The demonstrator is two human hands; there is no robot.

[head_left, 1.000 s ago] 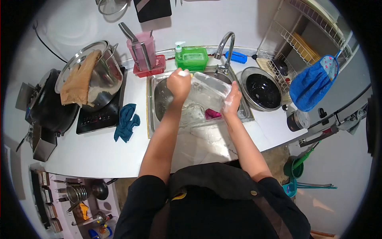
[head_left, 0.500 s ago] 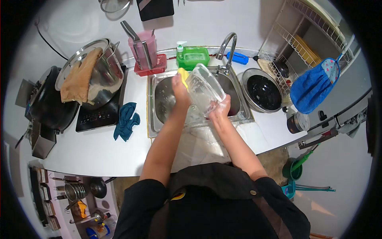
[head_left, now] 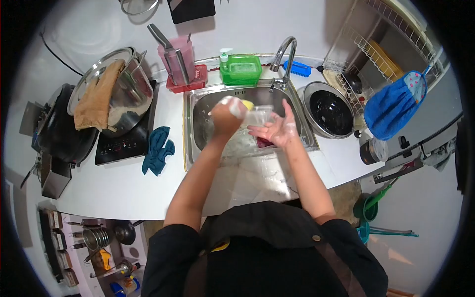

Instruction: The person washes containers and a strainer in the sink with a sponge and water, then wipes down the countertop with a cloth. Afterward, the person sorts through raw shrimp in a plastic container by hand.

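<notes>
from here i'm seeing the foamy left hand (head_left: 228, 117) gripping the sponge (head_left: 249, 105) and the right hand (head_left: 282, 130) standing open beside the container (head_left: 259, 116); blur is hiding any contact. all are hovering over the sink (head_left: 199, 124), probably so dripping is landing inside.

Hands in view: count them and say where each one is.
2. The left hand is over the sink, closed on a yellow sponge; the right hand, open, is to its right, beside the blurred clear container. No other hand shows.
</notes>
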